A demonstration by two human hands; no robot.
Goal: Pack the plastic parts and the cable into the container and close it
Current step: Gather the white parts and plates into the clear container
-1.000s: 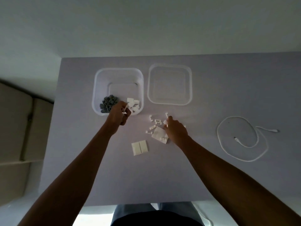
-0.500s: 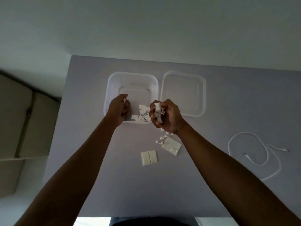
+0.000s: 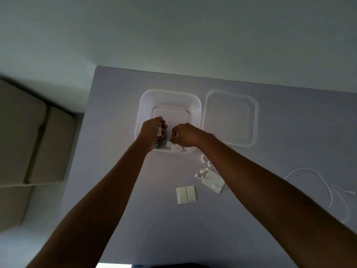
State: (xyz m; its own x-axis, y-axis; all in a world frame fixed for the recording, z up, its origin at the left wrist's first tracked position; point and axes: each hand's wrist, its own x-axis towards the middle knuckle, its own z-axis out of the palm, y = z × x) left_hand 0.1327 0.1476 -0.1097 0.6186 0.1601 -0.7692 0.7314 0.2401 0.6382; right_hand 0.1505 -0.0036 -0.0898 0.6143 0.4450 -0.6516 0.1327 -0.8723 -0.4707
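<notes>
Both hands over container point(image 3: 170, 101): left hand point(image 3: 152, 132) grips white part; right hand point(image 3: 185, 136) curled, contents unclear. Risk: dropped parts bouncing out over near rim below hands.

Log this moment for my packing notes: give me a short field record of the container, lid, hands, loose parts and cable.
container: clear tub, open, some white parts inside
lid: clear lid lying flat on the table, right of the tub
left hand: left hand over the tub, gripping a white part
right hand: right hand over the tub, fingers curled; contents unclear
loose parts: white plastic parts on the table
cable: white cable coiled at right, unpacked
</notes>
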